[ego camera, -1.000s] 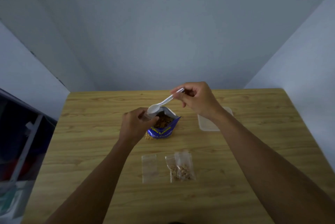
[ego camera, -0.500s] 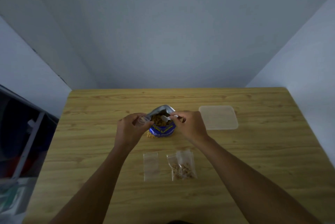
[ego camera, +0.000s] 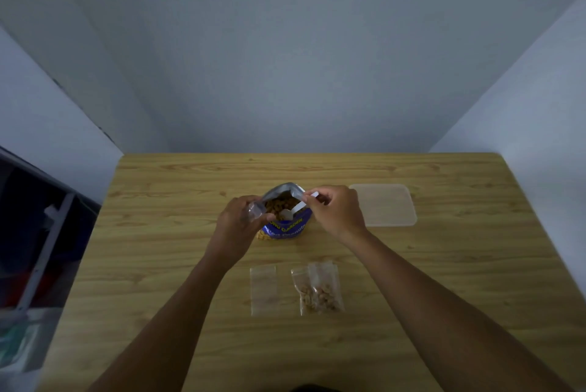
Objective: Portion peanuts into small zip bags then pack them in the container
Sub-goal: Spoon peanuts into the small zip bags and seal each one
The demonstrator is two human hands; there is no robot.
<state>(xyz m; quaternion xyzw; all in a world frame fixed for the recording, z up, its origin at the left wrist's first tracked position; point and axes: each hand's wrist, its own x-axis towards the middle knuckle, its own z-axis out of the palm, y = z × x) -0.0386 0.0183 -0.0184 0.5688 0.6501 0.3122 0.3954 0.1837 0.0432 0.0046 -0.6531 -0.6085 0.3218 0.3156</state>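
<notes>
**Right hand** [ego camera: 337, 211]: thumb and fingertips pinch the handle end of a white plastic spoon [ego camera: 293, 210]. Its bowl sits among the brown peanuts [ego camera: 279, 203] in the open blue foil peanut pouch [ego camera: 283, 228], which stands between the two sets of fingers.

**Left hand** [ego camera: 236, 226]: fingers curl round a small clear zip bag [ego camera: 255, 211], held at the pouch lip just left of the spoon bowl. Whether its mouth is open cannot be told.

**Hazards, as judged:**
- The bag mouth is narrow and limp, so a full spoon tipped at it may scatter nuts onto the wood.
- The spoon is held far from its bowl, so a load could roll it in the pinch.
- Neither hand grips the pouch, so dragging the spoon against the foil could topple it.

**Elsewhere:**
- A flat empty clear zip bag [ego camera: 263, 290] lies nearer the body than the left fingers, well apart.
- Overlapping filled clear zip bags [ego camera: 318, 291] lie likewise below the right fingers.
- A translucent rectangular plastic container [ego camera: 390, 224] lies just right of the right knuckles, not touching.

**Surface:** pale wood-grain table [ego camera: 158, 265]

**Room:** plain grey walls meet in corners behind, and dark shelving with a white frame [ego camera: 47, 249] stands far left of the left fingers
</notes>
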